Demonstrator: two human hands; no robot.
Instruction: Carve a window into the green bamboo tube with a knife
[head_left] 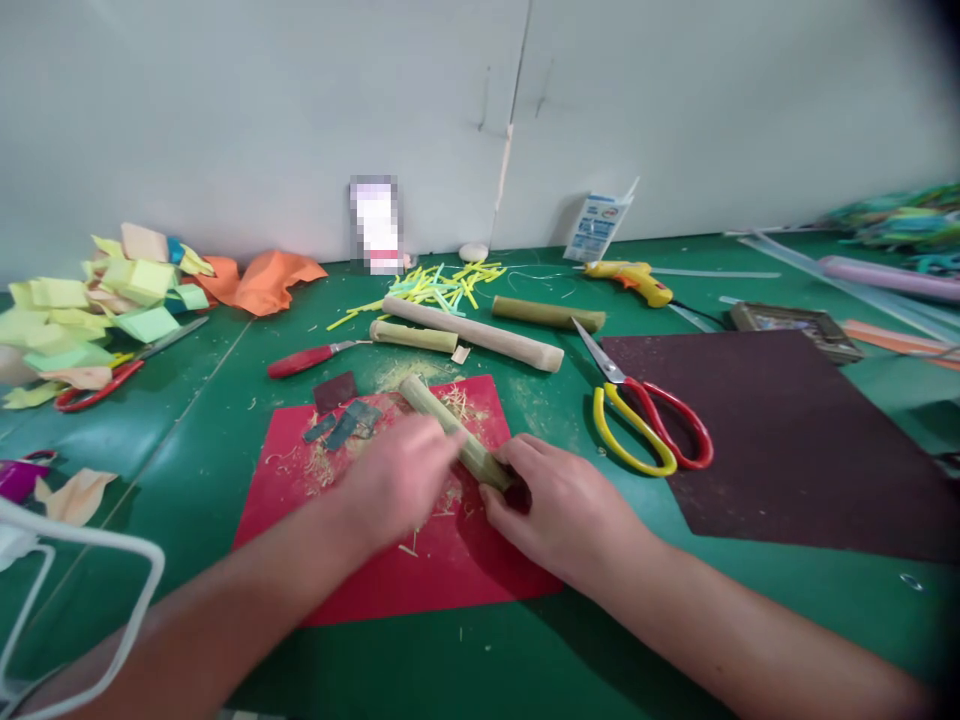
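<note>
A pale green bamboo tube [456, 424] lies at a slant over a red sheet [360, 590] strewn with shavings. My right hand [566, 500] is closed around the tube's near end, where a dark reddish patch shows between the fingers. Motion blurs my left hand [405, 470], whose curled fingers rest against the tube's left side; what they hold, if anything, is hidden. Beside it on the red sheet are small dark sandpaper-like pieces [352, 424]. Just beyond lie a short bamboo piece [416, 337], a longer pale stick [480, 335] and another bamboo tube [547, 313].
A red-handled carving tool [311, 360] lies left. Scissors with red and yellow handles [652, 425] overlap a dark brown sheet [772, 440]. Behind are a yellow glue gun [630, 280], cut strips [439, 288] and a phone [376, 225]. Paper scraps [97, 300] cover the left; a white frame [142, 545] stands front left.
</note>
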